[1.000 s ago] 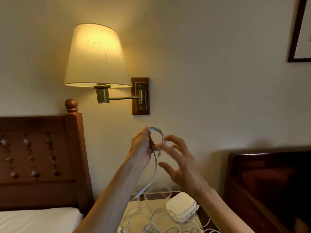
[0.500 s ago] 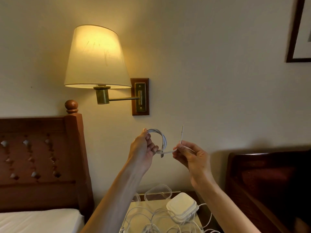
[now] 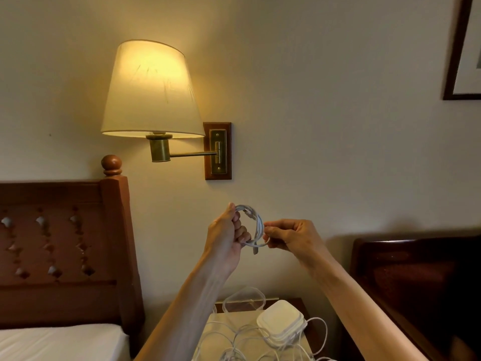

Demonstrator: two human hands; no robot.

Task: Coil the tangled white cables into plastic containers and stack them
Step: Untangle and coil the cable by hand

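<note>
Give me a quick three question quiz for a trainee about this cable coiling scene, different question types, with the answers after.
1. True or false: both hands hold the coiled white cable up in the air.
2. Multiple choice: the stack of white lidded containers sits on A) the bed, B) the bedside table, C) the chair.
3. Fill in: loose white cables lie tangled on the ___, beside an empty clear container.

Key: 1 true; 2 B, on the bedside table; 3 table.
</note>
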